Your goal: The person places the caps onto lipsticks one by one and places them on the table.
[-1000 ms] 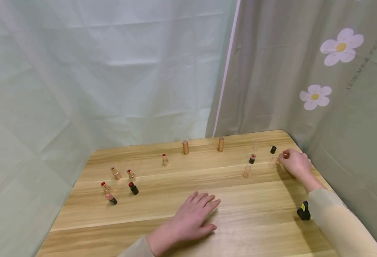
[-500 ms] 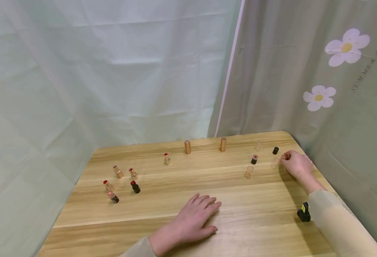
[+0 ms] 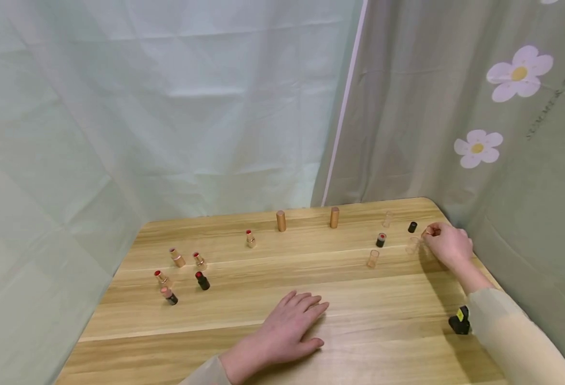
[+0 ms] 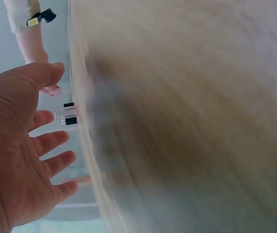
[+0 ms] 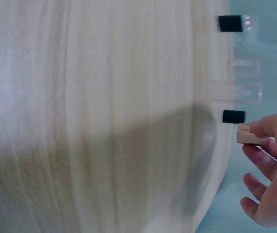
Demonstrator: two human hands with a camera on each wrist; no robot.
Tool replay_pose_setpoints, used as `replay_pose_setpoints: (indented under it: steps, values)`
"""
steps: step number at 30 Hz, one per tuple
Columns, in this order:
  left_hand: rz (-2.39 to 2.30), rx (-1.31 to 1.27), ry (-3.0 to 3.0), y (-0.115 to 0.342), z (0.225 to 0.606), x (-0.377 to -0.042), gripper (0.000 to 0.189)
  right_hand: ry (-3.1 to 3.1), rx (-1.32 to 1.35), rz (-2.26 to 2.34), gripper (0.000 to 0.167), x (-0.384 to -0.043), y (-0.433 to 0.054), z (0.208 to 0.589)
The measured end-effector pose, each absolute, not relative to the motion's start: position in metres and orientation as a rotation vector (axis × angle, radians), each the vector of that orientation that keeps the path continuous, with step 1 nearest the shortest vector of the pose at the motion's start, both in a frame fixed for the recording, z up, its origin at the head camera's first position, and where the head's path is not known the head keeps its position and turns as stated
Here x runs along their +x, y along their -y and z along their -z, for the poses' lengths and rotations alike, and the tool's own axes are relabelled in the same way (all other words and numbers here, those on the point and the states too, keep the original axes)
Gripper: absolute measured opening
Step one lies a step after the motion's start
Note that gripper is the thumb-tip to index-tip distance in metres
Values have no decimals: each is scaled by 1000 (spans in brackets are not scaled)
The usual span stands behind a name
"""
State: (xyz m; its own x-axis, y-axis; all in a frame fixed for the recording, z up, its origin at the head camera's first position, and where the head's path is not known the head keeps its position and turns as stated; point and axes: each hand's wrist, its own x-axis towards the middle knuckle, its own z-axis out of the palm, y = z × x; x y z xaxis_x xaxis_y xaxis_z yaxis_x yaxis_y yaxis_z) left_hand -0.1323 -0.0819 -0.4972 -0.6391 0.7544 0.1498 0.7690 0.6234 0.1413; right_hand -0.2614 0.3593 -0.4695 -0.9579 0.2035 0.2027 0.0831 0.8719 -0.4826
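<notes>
At the table's right edge my right hand point(image 3: 450, 247) pinches a small beige-pink block-like piece point(image 5: 247, 137) between thumb and index finger; its exact kind is unclear. Close beside it stand a clear cap point(image 3: 412, 245) and a short black cylinder point(image 3: 412, 227). Further left are a black lipstick point(image 3: 381, 240) with a red top, a clear pinkish cap point(image 3: 373, 259) and another faint clear cap point(image 3: 388, 219). My left hand point(image 3: 287, 329) is low over the front middle of the table, fingers spread and holding nothing; the left wrist view shows its palm point(image 4: 12, 150).
Two rose-gold tubes point(image 3: 281, 221) stand along the back edge. An uncapped gold lipstick point(image 3: 250, 239) is left of them. Several uncapped gold and black lipsticks point(image 3: 203, 280) cluster at the left. Curtains point(image 3: 215, 107) enclose the wooden table point(image 3: 350, 342).
The head view has shifted slightly. My right hand has moved slightly to the right at the table's edge, still pinching the small piece. My left hand stays nearly in place.
</notes>
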Motion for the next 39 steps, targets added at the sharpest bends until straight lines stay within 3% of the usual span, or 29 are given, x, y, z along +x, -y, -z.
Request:
replay_pose_setpoints:
  steps: [15,27,39]
  values:
    - [395,-1220,2816,91,491,-136,69,2543,55,-1200,47,-244,-296,432]
    - [516,-1117,2888,102,487,-139,69,2304,123,-1992,42,-220,-215,432]
    - [644,-975,2800,134,461,-150,67,2224,103,-2282,40,-209,-167,469]
